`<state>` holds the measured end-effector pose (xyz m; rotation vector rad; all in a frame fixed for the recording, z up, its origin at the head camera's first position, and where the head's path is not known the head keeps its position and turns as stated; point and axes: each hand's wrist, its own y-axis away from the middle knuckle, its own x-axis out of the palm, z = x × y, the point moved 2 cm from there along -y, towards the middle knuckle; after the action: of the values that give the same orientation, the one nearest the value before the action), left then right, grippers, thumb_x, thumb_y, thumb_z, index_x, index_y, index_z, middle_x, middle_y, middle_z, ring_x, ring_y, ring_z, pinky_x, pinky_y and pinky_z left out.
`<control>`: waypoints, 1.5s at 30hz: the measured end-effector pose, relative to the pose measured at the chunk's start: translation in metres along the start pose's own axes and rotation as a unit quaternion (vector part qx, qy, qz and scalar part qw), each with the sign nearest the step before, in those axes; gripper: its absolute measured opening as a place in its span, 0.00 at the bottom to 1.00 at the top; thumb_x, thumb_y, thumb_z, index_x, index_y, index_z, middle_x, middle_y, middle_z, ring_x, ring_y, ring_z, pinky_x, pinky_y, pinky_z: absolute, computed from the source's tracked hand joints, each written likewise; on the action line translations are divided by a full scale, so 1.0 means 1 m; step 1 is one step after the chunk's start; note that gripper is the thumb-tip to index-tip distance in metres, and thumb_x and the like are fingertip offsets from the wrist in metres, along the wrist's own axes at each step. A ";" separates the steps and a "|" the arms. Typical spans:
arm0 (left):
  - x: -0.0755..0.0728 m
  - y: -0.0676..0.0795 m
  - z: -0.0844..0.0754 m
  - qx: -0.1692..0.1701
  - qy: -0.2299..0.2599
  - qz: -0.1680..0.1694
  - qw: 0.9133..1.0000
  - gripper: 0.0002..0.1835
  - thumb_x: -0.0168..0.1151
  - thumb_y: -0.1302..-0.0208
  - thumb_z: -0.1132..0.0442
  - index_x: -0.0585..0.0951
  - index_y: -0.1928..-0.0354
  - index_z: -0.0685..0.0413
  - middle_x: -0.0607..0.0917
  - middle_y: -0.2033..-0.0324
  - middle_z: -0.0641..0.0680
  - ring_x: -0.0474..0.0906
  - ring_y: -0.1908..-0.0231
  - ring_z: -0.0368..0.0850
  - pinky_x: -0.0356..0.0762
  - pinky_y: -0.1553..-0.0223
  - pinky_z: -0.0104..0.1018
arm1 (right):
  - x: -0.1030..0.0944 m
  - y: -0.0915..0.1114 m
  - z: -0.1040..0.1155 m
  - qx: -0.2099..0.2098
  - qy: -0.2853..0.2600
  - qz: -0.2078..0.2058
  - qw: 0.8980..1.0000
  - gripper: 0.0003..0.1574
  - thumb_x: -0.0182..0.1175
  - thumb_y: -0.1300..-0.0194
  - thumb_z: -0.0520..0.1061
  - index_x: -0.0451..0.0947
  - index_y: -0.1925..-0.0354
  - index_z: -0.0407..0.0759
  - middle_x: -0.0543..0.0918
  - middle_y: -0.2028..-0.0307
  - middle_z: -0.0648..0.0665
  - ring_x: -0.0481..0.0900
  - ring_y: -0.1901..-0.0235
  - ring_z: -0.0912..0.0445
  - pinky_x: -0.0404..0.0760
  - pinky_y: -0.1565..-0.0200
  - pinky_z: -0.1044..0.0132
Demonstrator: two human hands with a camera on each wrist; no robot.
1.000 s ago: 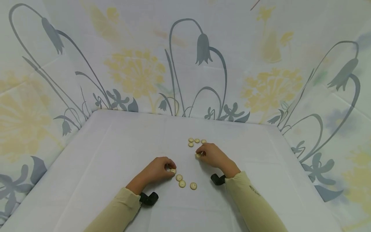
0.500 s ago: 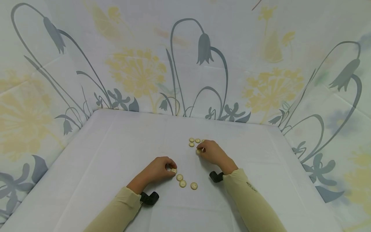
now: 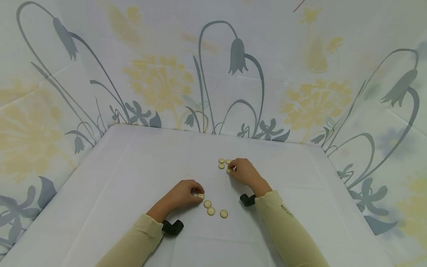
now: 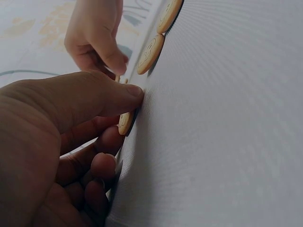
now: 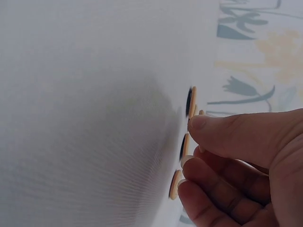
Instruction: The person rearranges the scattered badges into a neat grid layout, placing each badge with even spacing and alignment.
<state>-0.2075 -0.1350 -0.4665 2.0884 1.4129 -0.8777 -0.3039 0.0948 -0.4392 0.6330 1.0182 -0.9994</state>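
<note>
My left hand point(image 3: 183, 194) pinches a round, pale wooden button point(image 3: 200, 196) between thumb and fingers, low at the tabletop; its rim shows below the thumb in the left wrist view. Farther forward and to the right, my right hand point(image 3: 246, 172) holds another wooden button point(image 3: 229, 170) by its fingertips. Just left of those fingertips lie a back button point(image 3: 221, 161), a second one point(image 3: 228, 161) beside it and a third point(image 3: 221, 166) in front. In the right wrist view, the right thumb partly covers the buttons behind it.
Close to the left hand lie two touching buttons point(image 3: 207, 204), and a lone button point(image 3: 224, 213) sits to their right. A white cloth covers the table point(image 3: 133, 155). Flower-patterned fabric point(image 3: 160, 81) rises behind and at both sides.
My right hand has carried its button forward toward the far group and now hides the right-hand button of the back row. The left hand stays in place, still pinching its button.
</note>
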 end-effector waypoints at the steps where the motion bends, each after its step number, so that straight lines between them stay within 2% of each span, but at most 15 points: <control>1: 0.000 0.000 0.000 0.000 0.000 0.000 1.000 0.07 0.69 0.45 0.60 0.85 0.62 0.48 0.83 0.66 0.44 0.72 0.66 0.38 0.72 0.61 0.35 | 0.001 -0.001 -0.001 0.001 0.000 0.000 1.000 0.10 0.63 0.39 0.41 0.85 0.58 0.40 0.85 0.61 0.43 0.79 0.64 0.54 0.78 0.61 0.61; 9: 0.000 -0.001 0.001 0.004 -0.001 0.005 1.000 0.07 0.68 0.45 0.60 0.85 0.62 0.47 0.83 0.65 0.43 0.73 0.65 0.38 0.72 0.60 0.36 | 0.005 -0.009 -0.005 0.005 0.001 -0.005 1.000 0.08 0.62 0.39 0.40 0.85 0.61 0.40 0.85 0.59 0.43 0.80 0.61 0.52 0.79 0.56 0.56; 17: -0.001 -0.001 0.001 0.003 0.007 0.004 1.000 0.07 0.68 0.44 0.61 0.85 0.62 0.48 0.83 0.65 0.44 0.73 0.65 0.38 0.73 0.60 0.37 | 0.007 -0.012 -0.006 0.018 0.010 -0.006 1.000 0.07 0.63 0.38 0.42 0.84 0.62 0.43 0.85 0.56 0.43 0.81 0.55 0.50 0.78 0.51 0.55; 45: 0.000 -0.001 0.000 -0.003 0.009 0.007 1.000 0.07 0.69 0.44 0.61 0.85 0.62 0.48 0.83 0.65 0.44 0.73 0.65 0.38 0.73 0.59 0.37 | 0.011 -0.018 -0.010 0.033 0.014 -0.008 0.999 0.08 0.64 0.38 0.43 0.86 0.62 0.42 0.85 0.57 0.44 0.81 0.55 0.50 0.78 0.50 0.55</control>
<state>-0.2085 -0.1349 -0.4668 2.1032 1.4066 -0.8502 -0.3219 0.0907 -0.4534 0.6955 1.0202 -1.0441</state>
